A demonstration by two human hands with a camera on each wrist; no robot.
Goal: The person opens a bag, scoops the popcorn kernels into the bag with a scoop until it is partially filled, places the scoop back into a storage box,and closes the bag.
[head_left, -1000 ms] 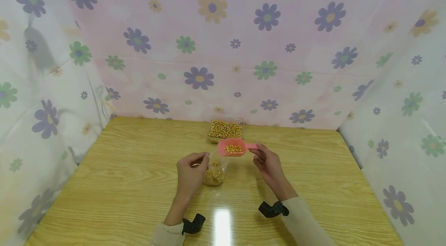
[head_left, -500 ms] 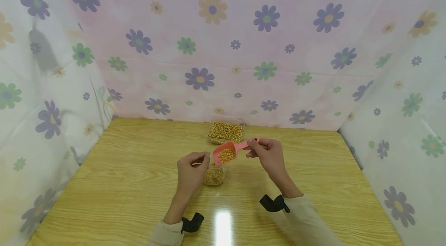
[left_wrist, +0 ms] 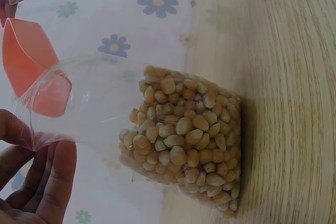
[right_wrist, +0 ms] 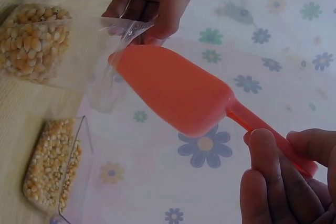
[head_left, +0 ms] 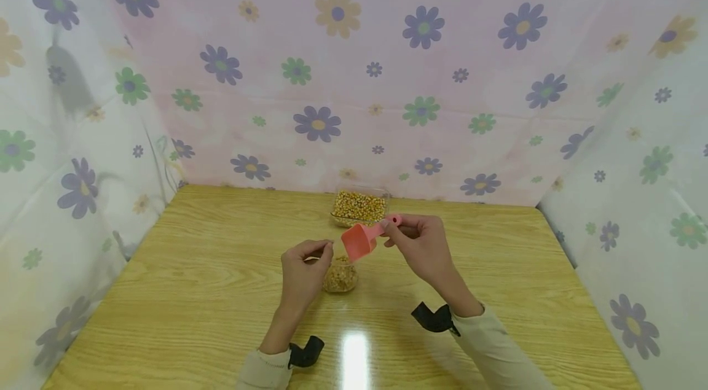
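Observation:
A clear plastic bag (left_wrist: 181,140) partly filled with corn kernels stands on the wooden table. My left hand (head_left: 303,270) pinches its upper edge between thumb and fingers, and the mouth gapes. In my right hand (head_left: 426,249) is the handle of a pink scoop (head_left: 358,242), gripped between thumb and fingers. The scoop tilts steeply down, its lip inside the bag's mouth in the left wrist view. No kernels show in its bowl. From the right wrist view, the scoop's underside (right_wrist: 173,87) faces the camera.
Behind the bag, near the back edge of the table (head_left: 221,236), a clear rectangular container (head_left: 359,207) holds more corn kernels. Flowered cloth (head_left: 376,89) hangs at the back and both sides. A black wrist mount (head_left: 434,318) sits on each forearm.
My right hand has swung the scoop left and tipped it down over the bag. The kernels in its bowl are gone from it. My left hand stays in place.

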